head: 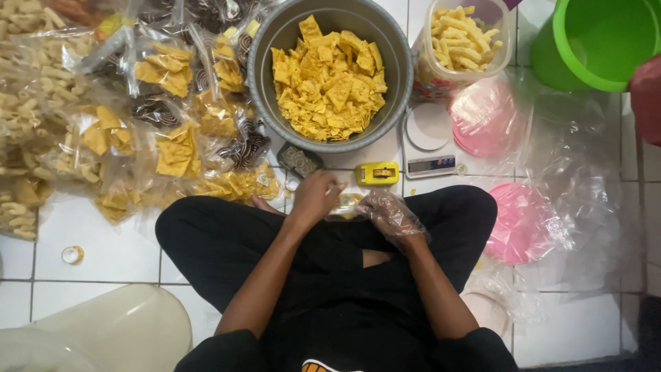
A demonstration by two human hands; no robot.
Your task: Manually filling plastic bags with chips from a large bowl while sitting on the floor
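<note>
Black-trousered crossed legs (227, 241) fill the near floor. Over them the bare left hand (313, 196) curls loosely and the right hand (391, 215), in a clear plastic glove, is half-closed; both meet at a small clear packet of yellow snacks (344, 204), grip unclear. At twelve o'clock sits a yellow tape dispenser (376, 173), beyond it a grey round metal basin of yellow chips (329, 76).

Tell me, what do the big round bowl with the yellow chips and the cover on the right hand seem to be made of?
The bowl looks like dull grey metal: matte, evenly grey wall, though plastic is possible. The right hand wears a thin clear plastic glove: wrinkled, shiny, see-through film.
</note>
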